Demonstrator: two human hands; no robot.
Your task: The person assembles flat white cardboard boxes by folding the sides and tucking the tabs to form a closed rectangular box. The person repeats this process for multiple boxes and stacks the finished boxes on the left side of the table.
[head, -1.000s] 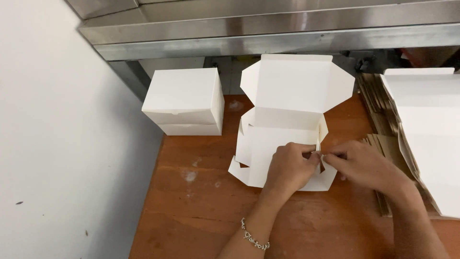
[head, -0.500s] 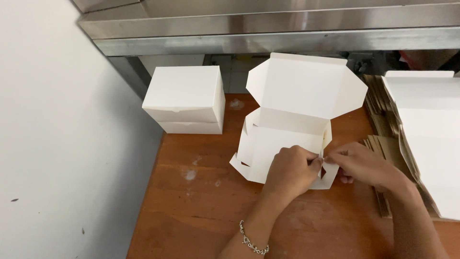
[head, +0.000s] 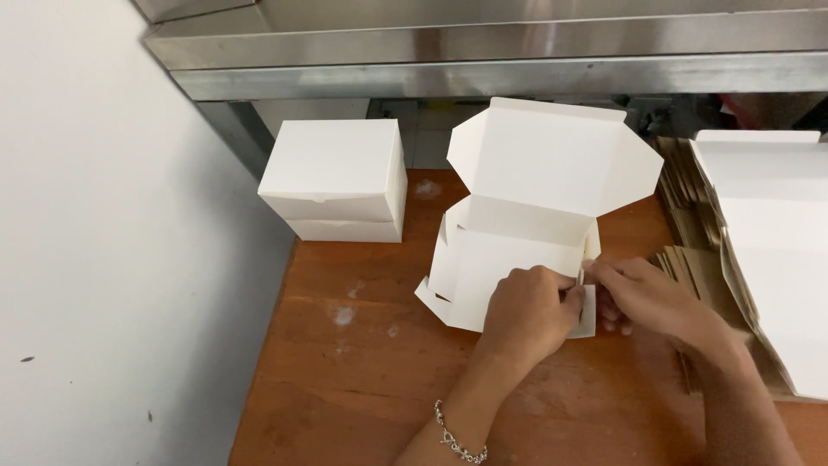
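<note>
We are looking at a half-folded white cardboard box point(head: 517, 259) sitting near the middle of the wooden tabletop point(head: 345, 380), its lid standing open and leaning away from us toward the steel shelf point(head: 483, 52), with angled flaps spreading to either side of the lid. The box's longer side is running left to right across our view, and its front right corner is lying right between the two hands. The left hand point(head: 530, 311) is curling over the front wall, fingers closed down on the card, while the right hand point(head: 642, 298) is pinching a narrow side flap at that same corner, thumb and fingertips pressed tight together on it; both grips are nearly closed, with only thin card between the fingers. A beaded bracelet point(head: 457, 440) is circling the left wrist. To the left, well apart, two finished white boxes point(head: 336, 177) are stacked, closed and plain. On the right, flat white blanks point(head: 768, 224) are lying over a brown cardboard pile point(head: 690, 259).
</note>
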